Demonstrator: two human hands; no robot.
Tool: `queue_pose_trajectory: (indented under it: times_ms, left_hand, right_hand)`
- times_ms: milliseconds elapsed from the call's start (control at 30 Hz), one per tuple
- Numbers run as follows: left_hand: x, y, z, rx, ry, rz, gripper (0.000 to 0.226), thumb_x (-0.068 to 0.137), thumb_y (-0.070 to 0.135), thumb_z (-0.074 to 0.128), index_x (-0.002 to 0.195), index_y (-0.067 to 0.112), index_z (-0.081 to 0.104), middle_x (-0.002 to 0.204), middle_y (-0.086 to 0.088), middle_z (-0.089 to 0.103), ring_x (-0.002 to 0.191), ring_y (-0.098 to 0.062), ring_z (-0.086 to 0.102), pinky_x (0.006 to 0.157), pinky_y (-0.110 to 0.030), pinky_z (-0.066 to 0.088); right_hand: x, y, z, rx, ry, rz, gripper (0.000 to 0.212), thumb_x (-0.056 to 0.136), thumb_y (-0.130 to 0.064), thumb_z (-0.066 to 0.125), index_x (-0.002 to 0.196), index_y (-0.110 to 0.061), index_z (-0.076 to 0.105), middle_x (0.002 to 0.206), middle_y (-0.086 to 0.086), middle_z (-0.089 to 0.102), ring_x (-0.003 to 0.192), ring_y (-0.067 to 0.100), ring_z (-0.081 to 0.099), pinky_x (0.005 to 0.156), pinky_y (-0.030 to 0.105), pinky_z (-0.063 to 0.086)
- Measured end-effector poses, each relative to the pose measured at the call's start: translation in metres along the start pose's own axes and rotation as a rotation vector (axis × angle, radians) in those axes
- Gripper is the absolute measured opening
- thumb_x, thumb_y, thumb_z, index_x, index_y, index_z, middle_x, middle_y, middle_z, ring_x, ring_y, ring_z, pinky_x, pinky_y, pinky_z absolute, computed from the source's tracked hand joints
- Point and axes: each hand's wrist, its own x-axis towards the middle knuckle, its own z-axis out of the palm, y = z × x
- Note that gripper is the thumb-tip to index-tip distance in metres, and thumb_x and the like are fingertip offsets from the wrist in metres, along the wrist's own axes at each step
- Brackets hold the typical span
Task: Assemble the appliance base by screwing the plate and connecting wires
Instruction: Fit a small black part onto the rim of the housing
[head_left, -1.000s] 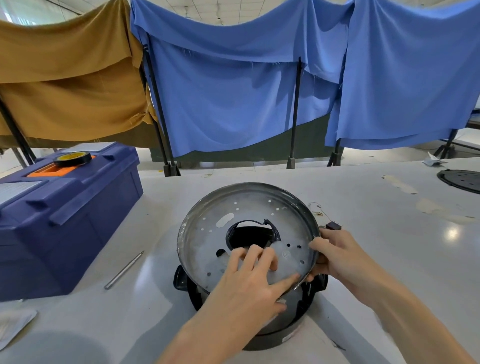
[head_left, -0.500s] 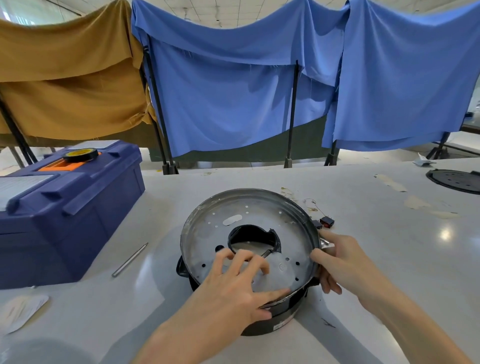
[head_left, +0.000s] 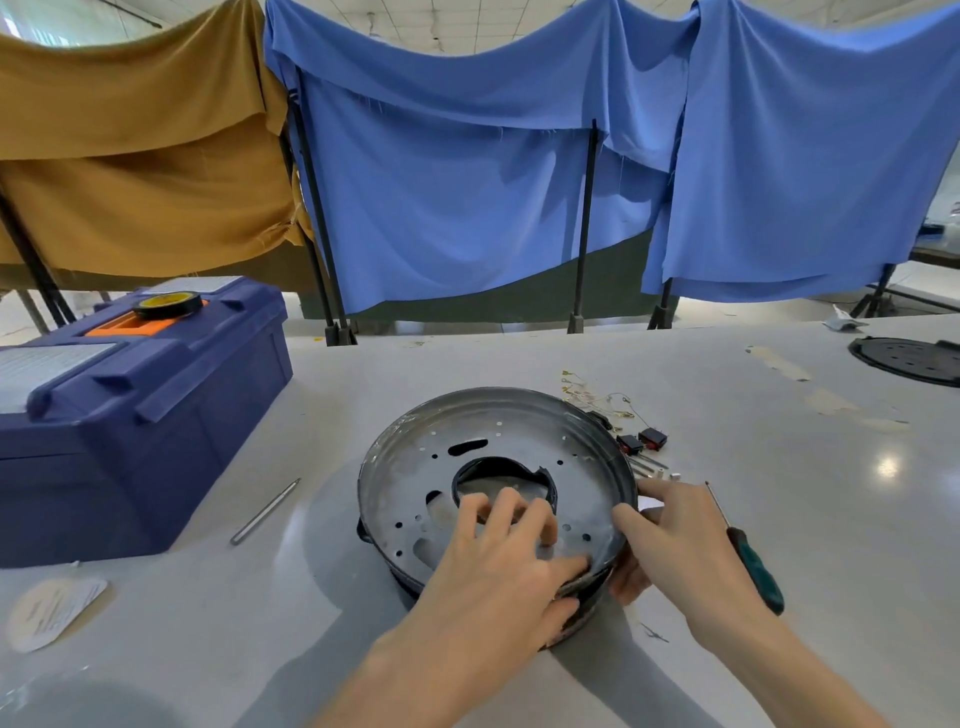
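Bench (head_left: 675, 364): white, blue cloth hung behind it. Blue toolbox (head_left: 130, 415) far left, black tape roll (head_left: 168, 304) on its lid. Appliance base (head_left: 493, 499) sits mid-bench, perforated metal plate (head_left: 582, 467) seated in it, centre hole visible. Left hand (head_left: 498, 566) flat on the plate, fingers spread, gripping nothing. Right hand (head_left: 675, 545) pinches the base rim, thumb inside, fingers outside. Green-handled screwdriver (head_left: 748, 556) lies just right of that hand. Wires (head_left: 597, 395) and black connectors (head_left: 641, 440) behind the base. Metal rod (head_left: 265, 512) left of base.
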Motion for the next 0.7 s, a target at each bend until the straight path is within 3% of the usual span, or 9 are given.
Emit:
queue_pose_trajectory:
  times_ms: [67,167,233,333,533,700]
  left_hand:
    - [0.0,0.001,0.005,0.025,0.008,0.024,0.023,0.079,0.052,0.064,0.098,0.041,0.072,0.096,0.012,0.057,0.092,-0.018,0.058,0.085,-0.036,0.029]
    - [0.0,0.0,0.008,-0.051,-0.038,0.035,0.026,0.086,0.048,0.061,0.109,0.04,0.07,0.104,0.01,0.056,0.1,-0.021,0.054,0.09,-0.04,0.041]
    - [0.0,-0.002,0.008,-0.138,-0.071,-0.002,0.033,0.095,0.046,0.05,0.125,0.038,0.062,0.118,0.009,0.047,0.115,-0.024,0.038,0.1,-0.045,0.027]
    - [0.004,-0.003,0.012,-0.199,-0.074,-0.032,0.037,0.099,0.049,0.041,0.132,0.039,0.055,0.123,0.013,0.036,0.119,-0.018,0.022,0.102,-0.04,0.011]
    - [0.009,0.0,0.018,-0.203,-0.131,-0.026,0.037,0.099,0.049,0.042,0.129,0.035,0.059,0.124,0.014,0.034,0.118,-0.016,0.019,0.1,-0.039,0.008]
    - [0.01,0.002,0.016,-0.208,-0.177,-0.074,0.034,0.1,0.048,0.04,0.123,0.034,0.061,0.123,0.013,0.033,0.118,-0.015,0.019,0.097,-0.041,0.011]
  right_hand:
    - [-0.001,0.002,-0.001,0.01,-0.017,0.029,0.018,0.085,0.002,0.045,0.085,-0.008,0.06,0.048,0.021,0.063,0.039,0.034,0.061,0.043,0.027,0.047]
    - [-0.003,0.005,-0.001,0.012,-0.026,0.047,0.015,0.084,0.003,0.046,0.085,-0.008,0.057,0.049,0.023,0.062,0.037,0.035,0.059,0.042,0.028,0.047]
    - [-0.004,0.005,-0.002,0.011,-0.015,0.041,0.018,0.084,0.003,0.046,0.089,-0.01,0.059,0.049,0.023,0.062,0.037,0.035,0.059,0.041,0.029,0.048]
    - [-0.004,0.006,-0.004,0.015,0.009,0.036,0.028,0.084,0.002,0.047,0.091,-0.023,0.056,0.048,0.023,0.062,0.036,0.034,0.058,0.039,0.028,0.047]
    - [0.0,0.017,-0.007,-0.002,-0.007,0.086,0.03,0.084,-0.001,0.049,0.113,-0.008,0.056,0.048,0.022,0.062,0.037,0.035,0.059,0.039,0.024,0.044]
    - [0.004,0.019,-0.01,0.0,-0.044,0.101,0.04,0.087,-0.005,0.051,0.126,-0.013,0.051,0.052,0.021,0.063,0.039,0.035,0.06,0.038,0.025,0.043]
